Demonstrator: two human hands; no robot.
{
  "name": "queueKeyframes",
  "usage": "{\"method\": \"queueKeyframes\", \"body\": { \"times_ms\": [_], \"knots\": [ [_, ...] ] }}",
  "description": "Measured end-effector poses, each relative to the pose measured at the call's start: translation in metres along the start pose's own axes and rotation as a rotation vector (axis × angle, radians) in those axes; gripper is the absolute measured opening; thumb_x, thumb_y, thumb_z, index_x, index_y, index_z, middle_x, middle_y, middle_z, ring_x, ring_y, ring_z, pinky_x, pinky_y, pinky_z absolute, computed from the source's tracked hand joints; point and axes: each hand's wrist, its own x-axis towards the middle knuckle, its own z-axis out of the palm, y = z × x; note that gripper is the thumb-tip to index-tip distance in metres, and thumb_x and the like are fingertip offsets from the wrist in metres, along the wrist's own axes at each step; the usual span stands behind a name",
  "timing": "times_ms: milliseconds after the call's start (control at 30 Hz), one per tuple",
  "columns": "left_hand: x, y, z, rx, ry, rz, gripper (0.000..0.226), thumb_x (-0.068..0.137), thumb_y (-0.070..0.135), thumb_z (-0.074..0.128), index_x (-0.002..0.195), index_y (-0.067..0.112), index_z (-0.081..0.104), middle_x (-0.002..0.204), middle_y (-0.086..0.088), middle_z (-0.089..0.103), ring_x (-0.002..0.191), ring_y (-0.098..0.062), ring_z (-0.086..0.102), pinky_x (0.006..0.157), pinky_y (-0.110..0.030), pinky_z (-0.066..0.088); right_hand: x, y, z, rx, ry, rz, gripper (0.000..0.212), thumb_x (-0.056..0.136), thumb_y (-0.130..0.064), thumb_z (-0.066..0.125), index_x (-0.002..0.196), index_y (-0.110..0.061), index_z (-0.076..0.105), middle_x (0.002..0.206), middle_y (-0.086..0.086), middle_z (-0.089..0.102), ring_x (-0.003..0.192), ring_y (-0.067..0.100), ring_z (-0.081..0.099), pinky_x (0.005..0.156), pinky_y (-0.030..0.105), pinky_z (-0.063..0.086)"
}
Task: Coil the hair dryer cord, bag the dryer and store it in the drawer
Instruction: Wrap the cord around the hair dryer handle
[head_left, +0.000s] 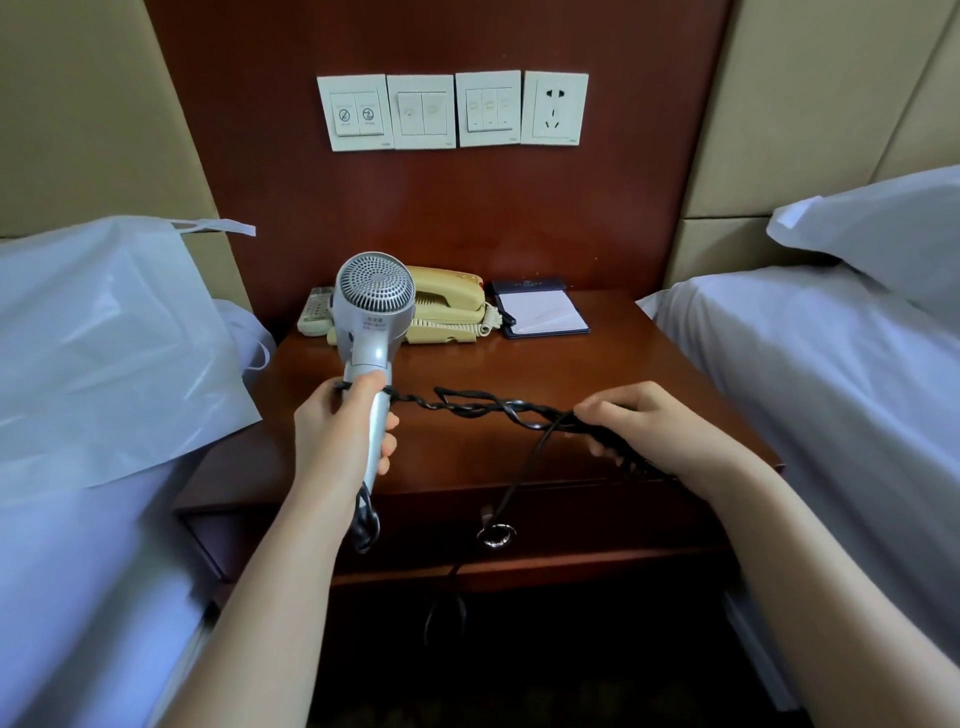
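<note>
Coiling in progress at frame centre: left hand (343, 431) grips hair dryer (375, 306) by its handle, right hand (639, 426) pinches twisted cord (467, 408) with its tail hanging loose; bag (104, 338) at left and closed drawer (597, 525) below not yet used.

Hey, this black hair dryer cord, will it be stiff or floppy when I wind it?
Probably floppy: the cord loops loosely between the left hand, gripping the dryer, and the right hand, and its free end hangs limp past the drawer. It looks twisted on itself, so it may kink or spring back. Thin, so likely light.
</note>
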Motion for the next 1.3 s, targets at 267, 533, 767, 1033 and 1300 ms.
{"method": "queueKeyframes", "body": {
  "times_ms": [267,533,767,1033,1300],
  "knots": [
    [-0.007,0.000,0.008,-0.135,-0.022,-0.091,0.018,0.087,0.024,0.057,0.089,0.006,0.057,0.061,-0.009,0.051,0.034,-0.012,0.044,0.034,-0.019,0.033,0.006,0.009,0.021,-0.239,0.074,-0.130,0.023,0.088,-0.008,0.054,0.075,-0.025,0.064,0.071,-0.009,0.063,0.063,-0.002,0.055,0.063,0.014,0.040],
    [-0.017,0.003,0.019,-0.240,-0.026,-0.092,0.017,0.089,0.025,0.054,0.086,0.008,0.055,0.060,-0.007,0.048,0.037,-0.012,0.041,0.037,-0.018,0.030,-0.004,-0.019,0.073,-0.391,0.108,-0.399,0.019,0.088,-0.031,0.058,0.079,-0.015,0.063,0.079,-0.002,0.057,0.077,0.014,0.052,0.070,0.025,0.040],
    [-0.019,0.004,0.019,-0.216,-0.062,-0.101,0.017,0.089,0.025,0.056,0.088,0.008,0.057,0.059,-0.006,0.050,0.037,-0.013,0.043,0.036,-0.019,0.032,0.007,-0.024,0.067,-0.118,0.139,-0.274,0.031,0.092,-0.027,0.053,0.064,-0.014,0.058,0.047,-0.008,0.043,0.041,0.004,0.035,0.046,0.017,0.029],
    [-0.016,0.007,0.022,-0.063,-0.093,0.020,0.014,0.088,0.025,0.059,0.090,0.012,0.061,0.061,-0.008,0.056,0.042,-0.015,0.047,0.038,-0.021,0.034,0.014,-0.021,0.033,-0.107,0.379,-0.308,0.045,0.089,-0.038,0.057,0.049,-0.022,0.044,0.042,-0.008,0.032,0.045,0.007,0.029,0.051,0.027,0.026],
    [-0.009,0.008,0.015,-0.040,-0.051,0.028,0.011,0.088,0.025,0.060,0.083,0.014,0.061,0.061,-0.008,0.057,0.040,-0.014,0.047,0.038,-0.019,0.034,0.006,-0.020,0.003,-0.367,0.523,-0.287,0.054,0.090,-0.036,0.055,0.044,-0.023,0.031,0.041,-0.004,0.025,0.043,0.012,0.026,0.047,0.026,0.020]
  ]
}}
